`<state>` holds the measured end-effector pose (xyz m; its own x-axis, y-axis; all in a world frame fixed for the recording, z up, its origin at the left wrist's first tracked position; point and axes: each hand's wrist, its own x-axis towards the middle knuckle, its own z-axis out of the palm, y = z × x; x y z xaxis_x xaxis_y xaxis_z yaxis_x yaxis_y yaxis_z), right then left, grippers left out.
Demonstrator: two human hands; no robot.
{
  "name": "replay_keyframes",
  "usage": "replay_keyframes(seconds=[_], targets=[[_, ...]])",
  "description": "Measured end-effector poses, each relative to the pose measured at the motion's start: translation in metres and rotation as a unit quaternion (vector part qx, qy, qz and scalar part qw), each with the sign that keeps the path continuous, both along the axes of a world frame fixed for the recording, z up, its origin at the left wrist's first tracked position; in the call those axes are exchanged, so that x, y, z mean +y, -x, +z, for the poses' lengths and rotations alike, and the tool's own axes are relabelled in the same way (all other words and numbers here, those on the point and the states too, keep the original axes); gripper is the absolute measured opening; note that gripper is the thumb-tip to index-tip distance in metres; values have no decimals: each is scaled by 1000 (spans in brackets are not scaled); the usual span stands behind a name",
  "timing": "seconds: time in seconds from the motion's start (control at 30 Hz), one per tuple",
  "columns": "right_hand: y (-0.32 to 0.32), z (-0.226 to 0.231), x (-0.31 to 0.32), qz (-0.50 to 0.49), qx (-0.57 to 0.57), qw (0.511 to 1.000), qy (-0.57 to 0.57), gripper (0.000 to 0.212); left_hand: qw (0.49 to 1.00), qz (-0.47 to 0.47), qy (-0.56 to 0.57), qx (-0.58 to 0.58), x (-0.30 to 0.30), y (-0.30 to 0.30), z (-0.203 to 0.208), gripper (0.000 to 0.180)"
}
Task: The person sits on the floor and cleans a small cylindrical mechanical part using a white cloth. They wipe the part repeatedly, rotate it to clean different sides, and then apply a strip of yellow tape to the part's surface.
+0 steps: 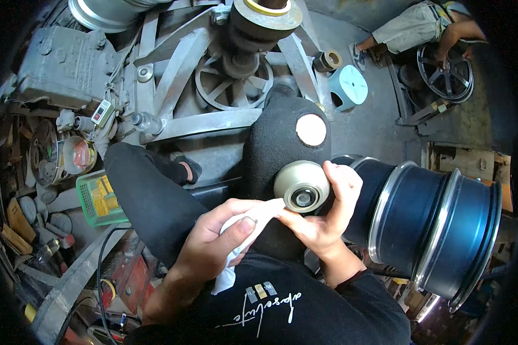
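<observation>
A round, dome-like pale metal part [290, 175] with a dark ringed hole in its middle sits over my right thigh. My right hand [331, 227] is curved around its right and lower edge, thumb pointing up. A white cloth [265, 211] is pinched in my left hand [204, 238], and its twisted tip touches the part's lower left rim. The cloth's loose end hangs toward my shirt. Beyond the part, a round white patch [311, 130] shows on my black trouser knee.
Dark blue wheel rims [408, 213] are stacked on my right. A metal stand [213, 123] with a spoked wheel is ahead. A blue stool [350, 86] stands beyond my knee. At far right a person handles a wheel [446, 72]. A green basket [92, 215] is at left.
</observation>
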<state>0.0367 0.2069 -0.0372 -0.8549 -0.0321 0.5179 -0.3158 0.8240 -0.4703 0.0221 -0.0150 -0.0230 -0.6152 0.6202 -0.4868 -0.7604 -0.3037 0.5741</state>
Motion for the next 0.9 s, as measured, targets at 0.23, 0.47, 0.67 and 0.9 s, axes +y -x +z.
replay_keyframes(seconds=[0.23,0.47,0.67,0.9], targets=[[-3,3,3,12,-29,999,-21,94,923,26,183,336,7,1,4,30],[-2,15,3,53,-50,997,-35,85,870,39,236,430,9,4,11,30],[-4,3,17,111,-8,993,-35,72,779,-30,369,506,5,2,24,36],[-4,-7,18,116,21,993,-11,65,684,-64,418,594,0,6,31,44]])
